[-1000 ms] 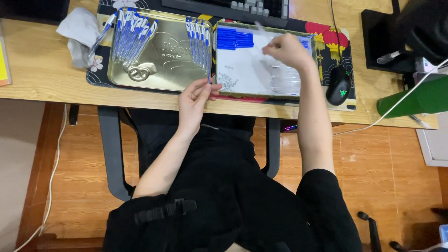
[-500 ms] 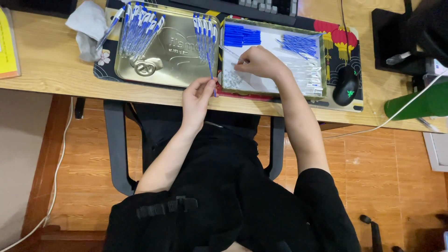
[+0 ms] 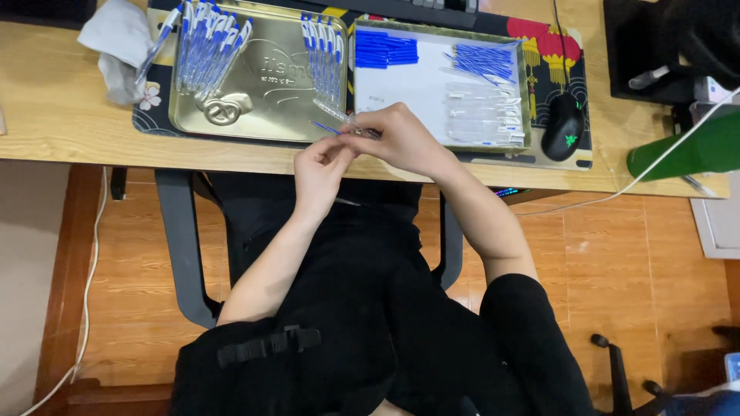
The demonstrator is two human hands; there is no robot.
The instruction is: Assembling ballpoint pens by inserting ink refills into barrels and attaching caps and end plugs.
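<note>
My left hand (image 3: 320, 166) and my right hand (image 3: 397, 139) meet at the desk's near edge, between two tins. The right hand grips a clear pen barrel (image 3: 339, 115). The left hand pinches a thin blue refill (image 3: 324, 127) whose tip points toward the barrel. The gold tin (image 3: 266, 92) on the left holds rows of finished blue-and-white pens (image 3: 204, 38). The white-lined tin (image 3: 435, 81) on the right holds blue caps (image 3: 385, 50), blue refills (image 3: 482, 62) and clear barrels (image 3: 482, 115).
A black mouse (image 3: 564, 127) lies on the patterned desk mat right of the tins. A crumpled white cloth (image 3: 116, 46) sits at the far left. A green object (image 3: 682, 150) and a white cable lie at the right. A keyboard edge shows at the top.
My right hand has come back from the right tin's far side to the near edge with a clear barrel. The left hand has lifted off the desk edge and joined it, holding a refill.
</note>
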